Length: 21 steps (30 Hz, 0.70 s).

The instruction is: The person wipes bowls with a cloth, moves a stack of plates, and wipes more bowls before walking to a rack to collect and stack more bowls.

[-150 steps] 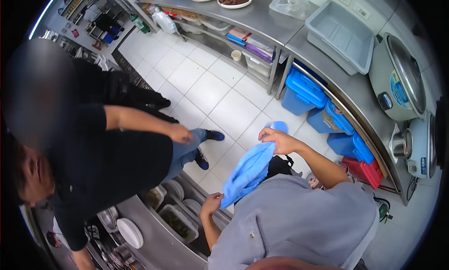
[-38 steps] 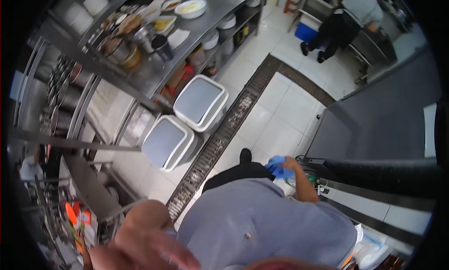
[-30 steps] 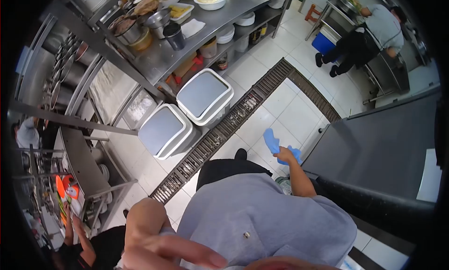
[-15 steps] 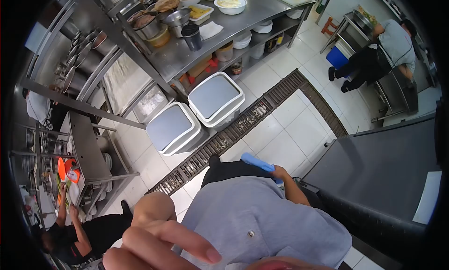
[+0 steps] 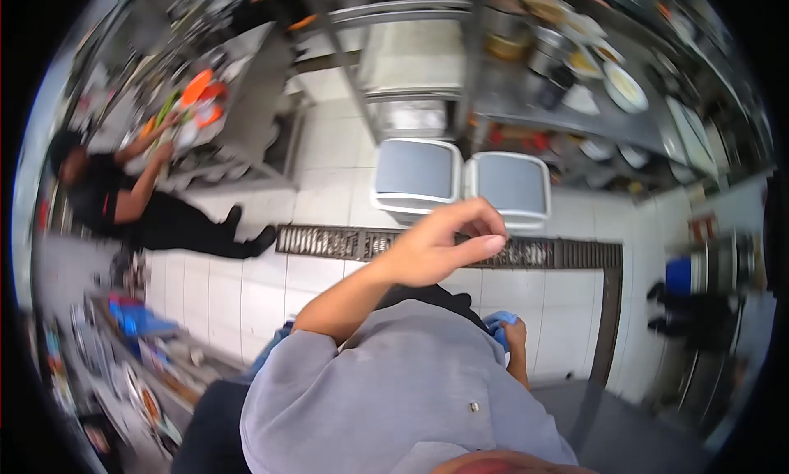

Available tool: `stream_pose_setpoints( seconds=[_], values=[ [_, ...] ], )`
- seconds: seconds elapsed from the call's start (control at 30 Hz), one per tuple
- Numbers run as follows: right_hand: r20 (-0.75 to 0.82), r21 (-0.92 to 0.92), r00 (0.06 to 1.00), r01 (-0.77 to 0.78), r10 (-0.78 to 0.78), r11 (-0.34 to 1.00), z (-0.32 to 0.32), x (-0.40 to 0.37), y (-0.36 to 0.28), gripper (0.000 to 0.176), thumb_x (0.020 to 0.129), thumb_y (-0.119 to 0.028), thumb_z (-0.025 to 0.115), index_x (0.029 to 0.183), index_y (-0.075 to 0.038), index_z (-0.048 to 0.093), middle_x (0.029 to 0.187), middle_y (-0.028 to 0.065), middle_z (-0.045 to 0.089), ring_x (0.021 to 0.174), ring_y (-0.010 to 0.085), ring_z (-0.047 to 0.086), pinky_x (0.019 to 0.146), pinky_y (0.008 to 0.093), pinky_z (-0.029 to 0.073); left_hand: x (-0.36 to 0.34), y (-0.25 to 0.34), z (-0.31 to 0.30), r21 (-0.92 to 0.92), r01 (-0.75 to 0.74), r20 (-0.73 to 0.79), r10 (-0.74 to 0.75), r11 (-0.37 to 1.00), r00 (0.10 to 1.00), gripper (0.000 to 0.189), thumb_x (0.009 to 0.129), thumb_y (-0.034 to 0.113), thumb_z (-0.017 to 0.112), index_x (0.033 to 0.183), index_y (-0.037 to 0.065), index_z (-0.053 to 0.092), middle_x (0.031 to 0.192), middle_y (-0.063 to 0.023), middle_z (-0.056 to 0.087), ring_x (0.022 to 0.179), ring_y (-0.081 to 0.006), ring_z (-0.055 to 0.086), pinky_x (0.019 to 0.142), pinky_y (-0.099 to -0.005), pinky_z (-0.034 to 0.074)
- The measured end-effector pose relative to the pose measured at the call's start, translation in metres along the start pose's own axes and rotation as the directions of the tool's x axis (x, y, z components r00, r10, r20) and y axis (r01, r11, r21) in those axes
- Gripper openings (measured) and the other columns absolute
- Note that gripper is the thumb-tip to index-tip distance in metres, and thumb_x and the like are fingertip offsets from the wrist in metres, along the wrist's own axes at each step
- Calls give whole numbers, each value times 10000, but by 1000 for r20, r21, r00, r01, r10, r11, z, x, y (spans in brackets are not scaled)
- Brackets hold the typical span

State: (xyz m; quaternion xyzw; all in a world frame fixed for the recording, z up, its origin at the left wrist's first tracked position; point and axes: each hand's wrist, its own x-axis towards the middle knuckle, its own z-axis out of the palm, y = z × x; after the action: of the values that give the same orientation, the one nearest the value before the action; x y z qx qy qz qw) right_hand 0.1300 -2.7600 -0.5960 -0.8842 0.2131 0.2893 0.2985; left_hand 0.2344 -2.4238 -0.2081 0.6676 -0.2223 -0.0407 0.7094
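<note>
My left hand (image 5: 448,244) is raised in front of my chest, its fingers loosely curled and the thumb apart from them. Nothing shows in it. Below it in the view is my grey shirt, and beyond it stand two white bins with grey lids, the left bin (image 5: 417,178) and the right bin (image 5: 509,186). Down at my right side, my right hand (image 5: 515,333) is closed on a blue cloth (image 5: 498,320), bunched and partly hidden behind the fingers.
A floor drain grating (image 5: 567,253) crosses the white tiles (image 5: 329,301). At left, a person in black (image 5: 123,186) works at a steel table (image 5: 246,104) with orange items. A steel counter (image 5: 526,112) with dishes stands beyond the bins. Dark-clothed legs (image 5: 699,314) show at right.
The view has swung round, so the bins and drain now lie straight ahead. My left hand has moved from close under the camera out toward the bins. The right hand keeps the cloth.
</note>
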Motion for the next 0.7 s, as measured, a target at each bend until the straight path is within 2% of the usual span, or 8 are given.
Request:
stream_pose_setpoints(
  seconds=[0.07,0.13,0.23,0.27,0.37,0.53,0.6,0.7],
  values=[
    [173,581,967,55,-189,812,-5,22,-32,511,706,-76,695,1196,-42,555,997,129,653,934,295,641,813,380,509,-22,-75,-5,-101,360,-37,-365,928,930,226,939,265,581,959,40,585,855,11,581,805,-81,530,717,-223,431],
    [334,592,911,-2,-243,806,-35,4,-108,676,711,6,687,1321,-44,401,1094,110,574,933,260,615,789,391,516,-52,-143,-6,-28,624,-95,-624,781,776,338,938,387,551,949,53,603,831,-13,601,754,-97,537,669,-254,447],
    [514,760,521,91,-681,644,-56,-39,-221,820,708,-34,725,1402,-34,289,1197,125,511,968,233,596,828,392,511,-91,-200,-14,-382,769,-2,-832,514,555,585,907,588,479,1140,64,596,995,-91,636,904,-176,568,804,-350,454],
    [541,768,339,174,-769,617,-61,-54,-260,856,712,-51,737,1421,-37,258,1213,122,498,989,230,593,851,395,506,-98,-205,-19,-570,713,45,-850,410,525,636,896,627,459,1186,73,575,1037,-105,632,958,-198,565,852,-395,443],
    [613,639,257,395,-747,660,-63,-83,-317,982,701,-176,796,1457,-19,189,1398,133,366,1282,207,368,1027,355,363,-84,-165,-40,-791,347,-188,-740,504,646,528,913,511,519,1238,95,521,1118,-80,619,1060,-218,570,925,-417,433],
    [410,679,281,540,-868,496,-65,-103,-360,965,705,-232,795,1447,-8,220,1380,167,418,1175,226,492,961,367,421,-77,-100,-106,-665,-114,-657,-506,738,560,354,952,312,537,1196,56,541,1081,-76,634,974,-194,614,867,-359,494],
    [661,408,129,765,-739,498,-76,-96,-366,747,740,-227,759,1361,-10,404,1207,167,577,1037,222,587,897,341,457,-85,-51,-138,-599,-275,-747,-399,752,532,372,964,322,512,1196,32,536,1093,-102,634,969,-203,624,866,-363,503],
    [764,333,205,688,-612,645,-79,-105,-374,504,787,-197,710,1223,-3,546,1013,146,652,927,212,621,843,326,468,-99,25,-167,-407,-470,-865,-164,784,474,415,970,341,493,1226,16,513,1113,-120,626,1005,-220,618,908,-388,492]
  ],
)
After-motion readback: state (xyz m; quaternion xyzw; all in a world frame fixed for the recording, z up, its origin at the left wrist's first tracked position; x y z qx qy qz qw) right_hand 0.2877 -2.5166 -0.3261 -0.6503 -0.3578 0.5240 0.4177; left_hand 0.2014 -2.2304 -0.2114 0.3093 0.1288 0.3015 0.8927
